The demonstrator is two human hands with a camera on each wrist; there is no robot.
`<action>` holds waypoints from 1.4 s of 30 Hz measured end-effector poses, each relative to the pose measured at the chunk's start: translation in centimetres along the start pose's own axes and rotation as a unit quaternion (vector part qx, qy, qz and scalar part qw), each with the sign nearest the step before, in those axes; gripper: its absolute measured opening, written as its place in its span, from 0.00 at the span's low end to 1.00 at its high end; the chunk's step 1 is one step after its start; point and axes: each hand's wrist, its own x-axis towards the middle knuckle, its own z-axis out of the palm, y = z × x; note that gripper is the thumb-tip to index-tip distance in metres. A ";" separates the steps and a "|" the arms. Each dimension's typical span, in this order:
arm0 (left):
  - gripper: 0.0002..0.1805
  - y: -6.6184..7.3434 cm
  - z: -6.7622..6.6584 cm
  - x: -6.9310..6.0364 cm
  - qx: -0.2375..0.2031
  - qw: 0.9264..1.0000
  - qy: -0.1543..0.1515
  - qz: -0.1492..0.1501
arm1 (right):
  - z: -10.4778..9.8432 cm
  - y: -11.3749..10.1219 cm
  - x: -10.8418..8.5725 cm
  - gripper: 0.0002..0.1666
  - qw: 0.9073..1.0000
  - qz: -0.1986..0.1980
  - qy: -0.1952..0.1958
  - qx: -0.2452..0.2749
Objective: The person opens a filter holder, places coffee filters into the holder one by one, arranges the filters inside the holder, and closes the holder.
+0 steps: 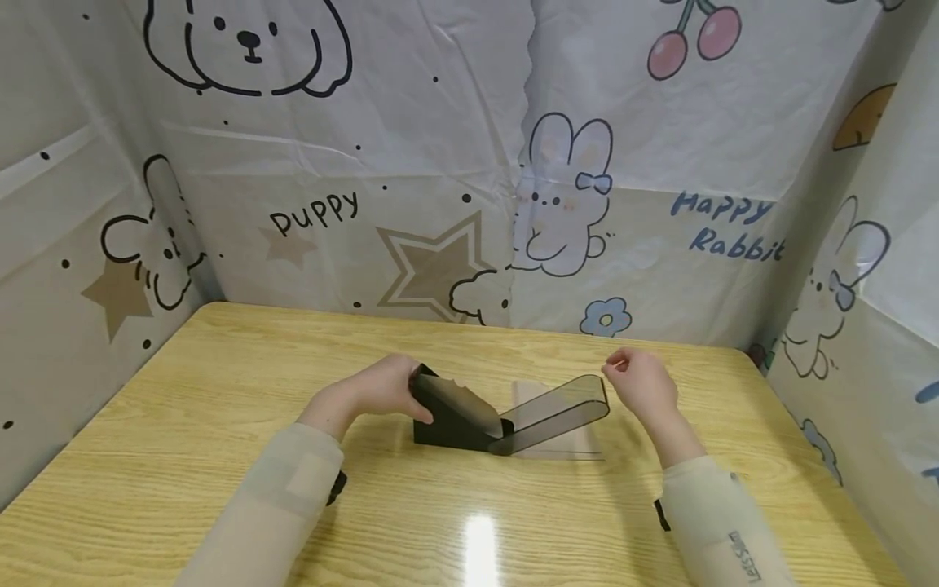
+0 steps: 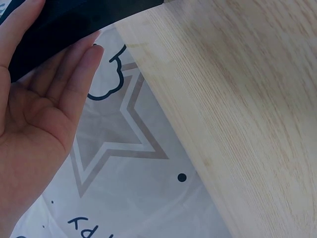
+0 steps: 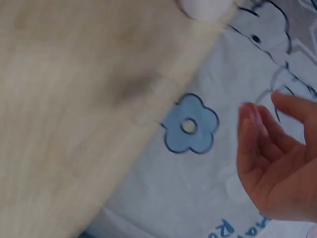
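Observation:
A black box (image 1: 455, 438) with a smoky see-through flip lid (image 1: 561, 408) stands tilted on the table, the lid swung out to the right. Something brownish with a jagged edge (image 1: 469, 403) shows at the box's slanted opening. My left hand (image 1: 389, 387) grips the box at its left end, thumb in front and fingers behind; the left wrist view shows the same black wall (image 2: 84, 29) between them. Just right of the lid's outer end, my right hand (image 1: 645, 383) is raised with loosely bent fingers. Its palm (image 3: 277, 173) holds nothing.
A thin pale sheet (image 1: 550, 447) lies flat on the wooden table (image 1: 367, 514), partly under the lid. A printed cloth (image 1: 440, 147) hangs around the back and sides of the table. A pale rounded thing (image 3: 205, 6) is cut off at the right wrist view's top.

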 end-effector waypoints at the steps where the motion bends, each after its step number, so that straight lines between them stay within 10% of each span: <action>1: 0.23 0.0 0.0 0.0 -0.002 1.000 0.000 0.000 | 0.5 0.2 0.0 0.15 0.999 -0.006 -0.035 -0.022; 5: 0.22 0.1 0.0 0.0 -0.008 1.000 -0.002 0.004 | 2.4 0.1 -0.5 0.17 0.989 -0.032 -0.133 -0.064; 13: 0.20 0.1 0.0 0.0 -0.008 1.000 -0.002 0.004 | 3.7 -1.4 -1.0 0.21 0.982 -0.046 -0.182 -0.008; 20: 0.17 0.4 0.0 0.1 -0.004 1.000 -0.003 0.012 | 3.7 -0.8 -0.8 0.07 0.989 -0.034 -0.144 0.003; 42: 0.18 0.1 0.0 0.0 -0.007 1.000 -0.007 0.007 | 2.6 0.7 0.6 0.11 0.994 -0.062 -0.086 0.021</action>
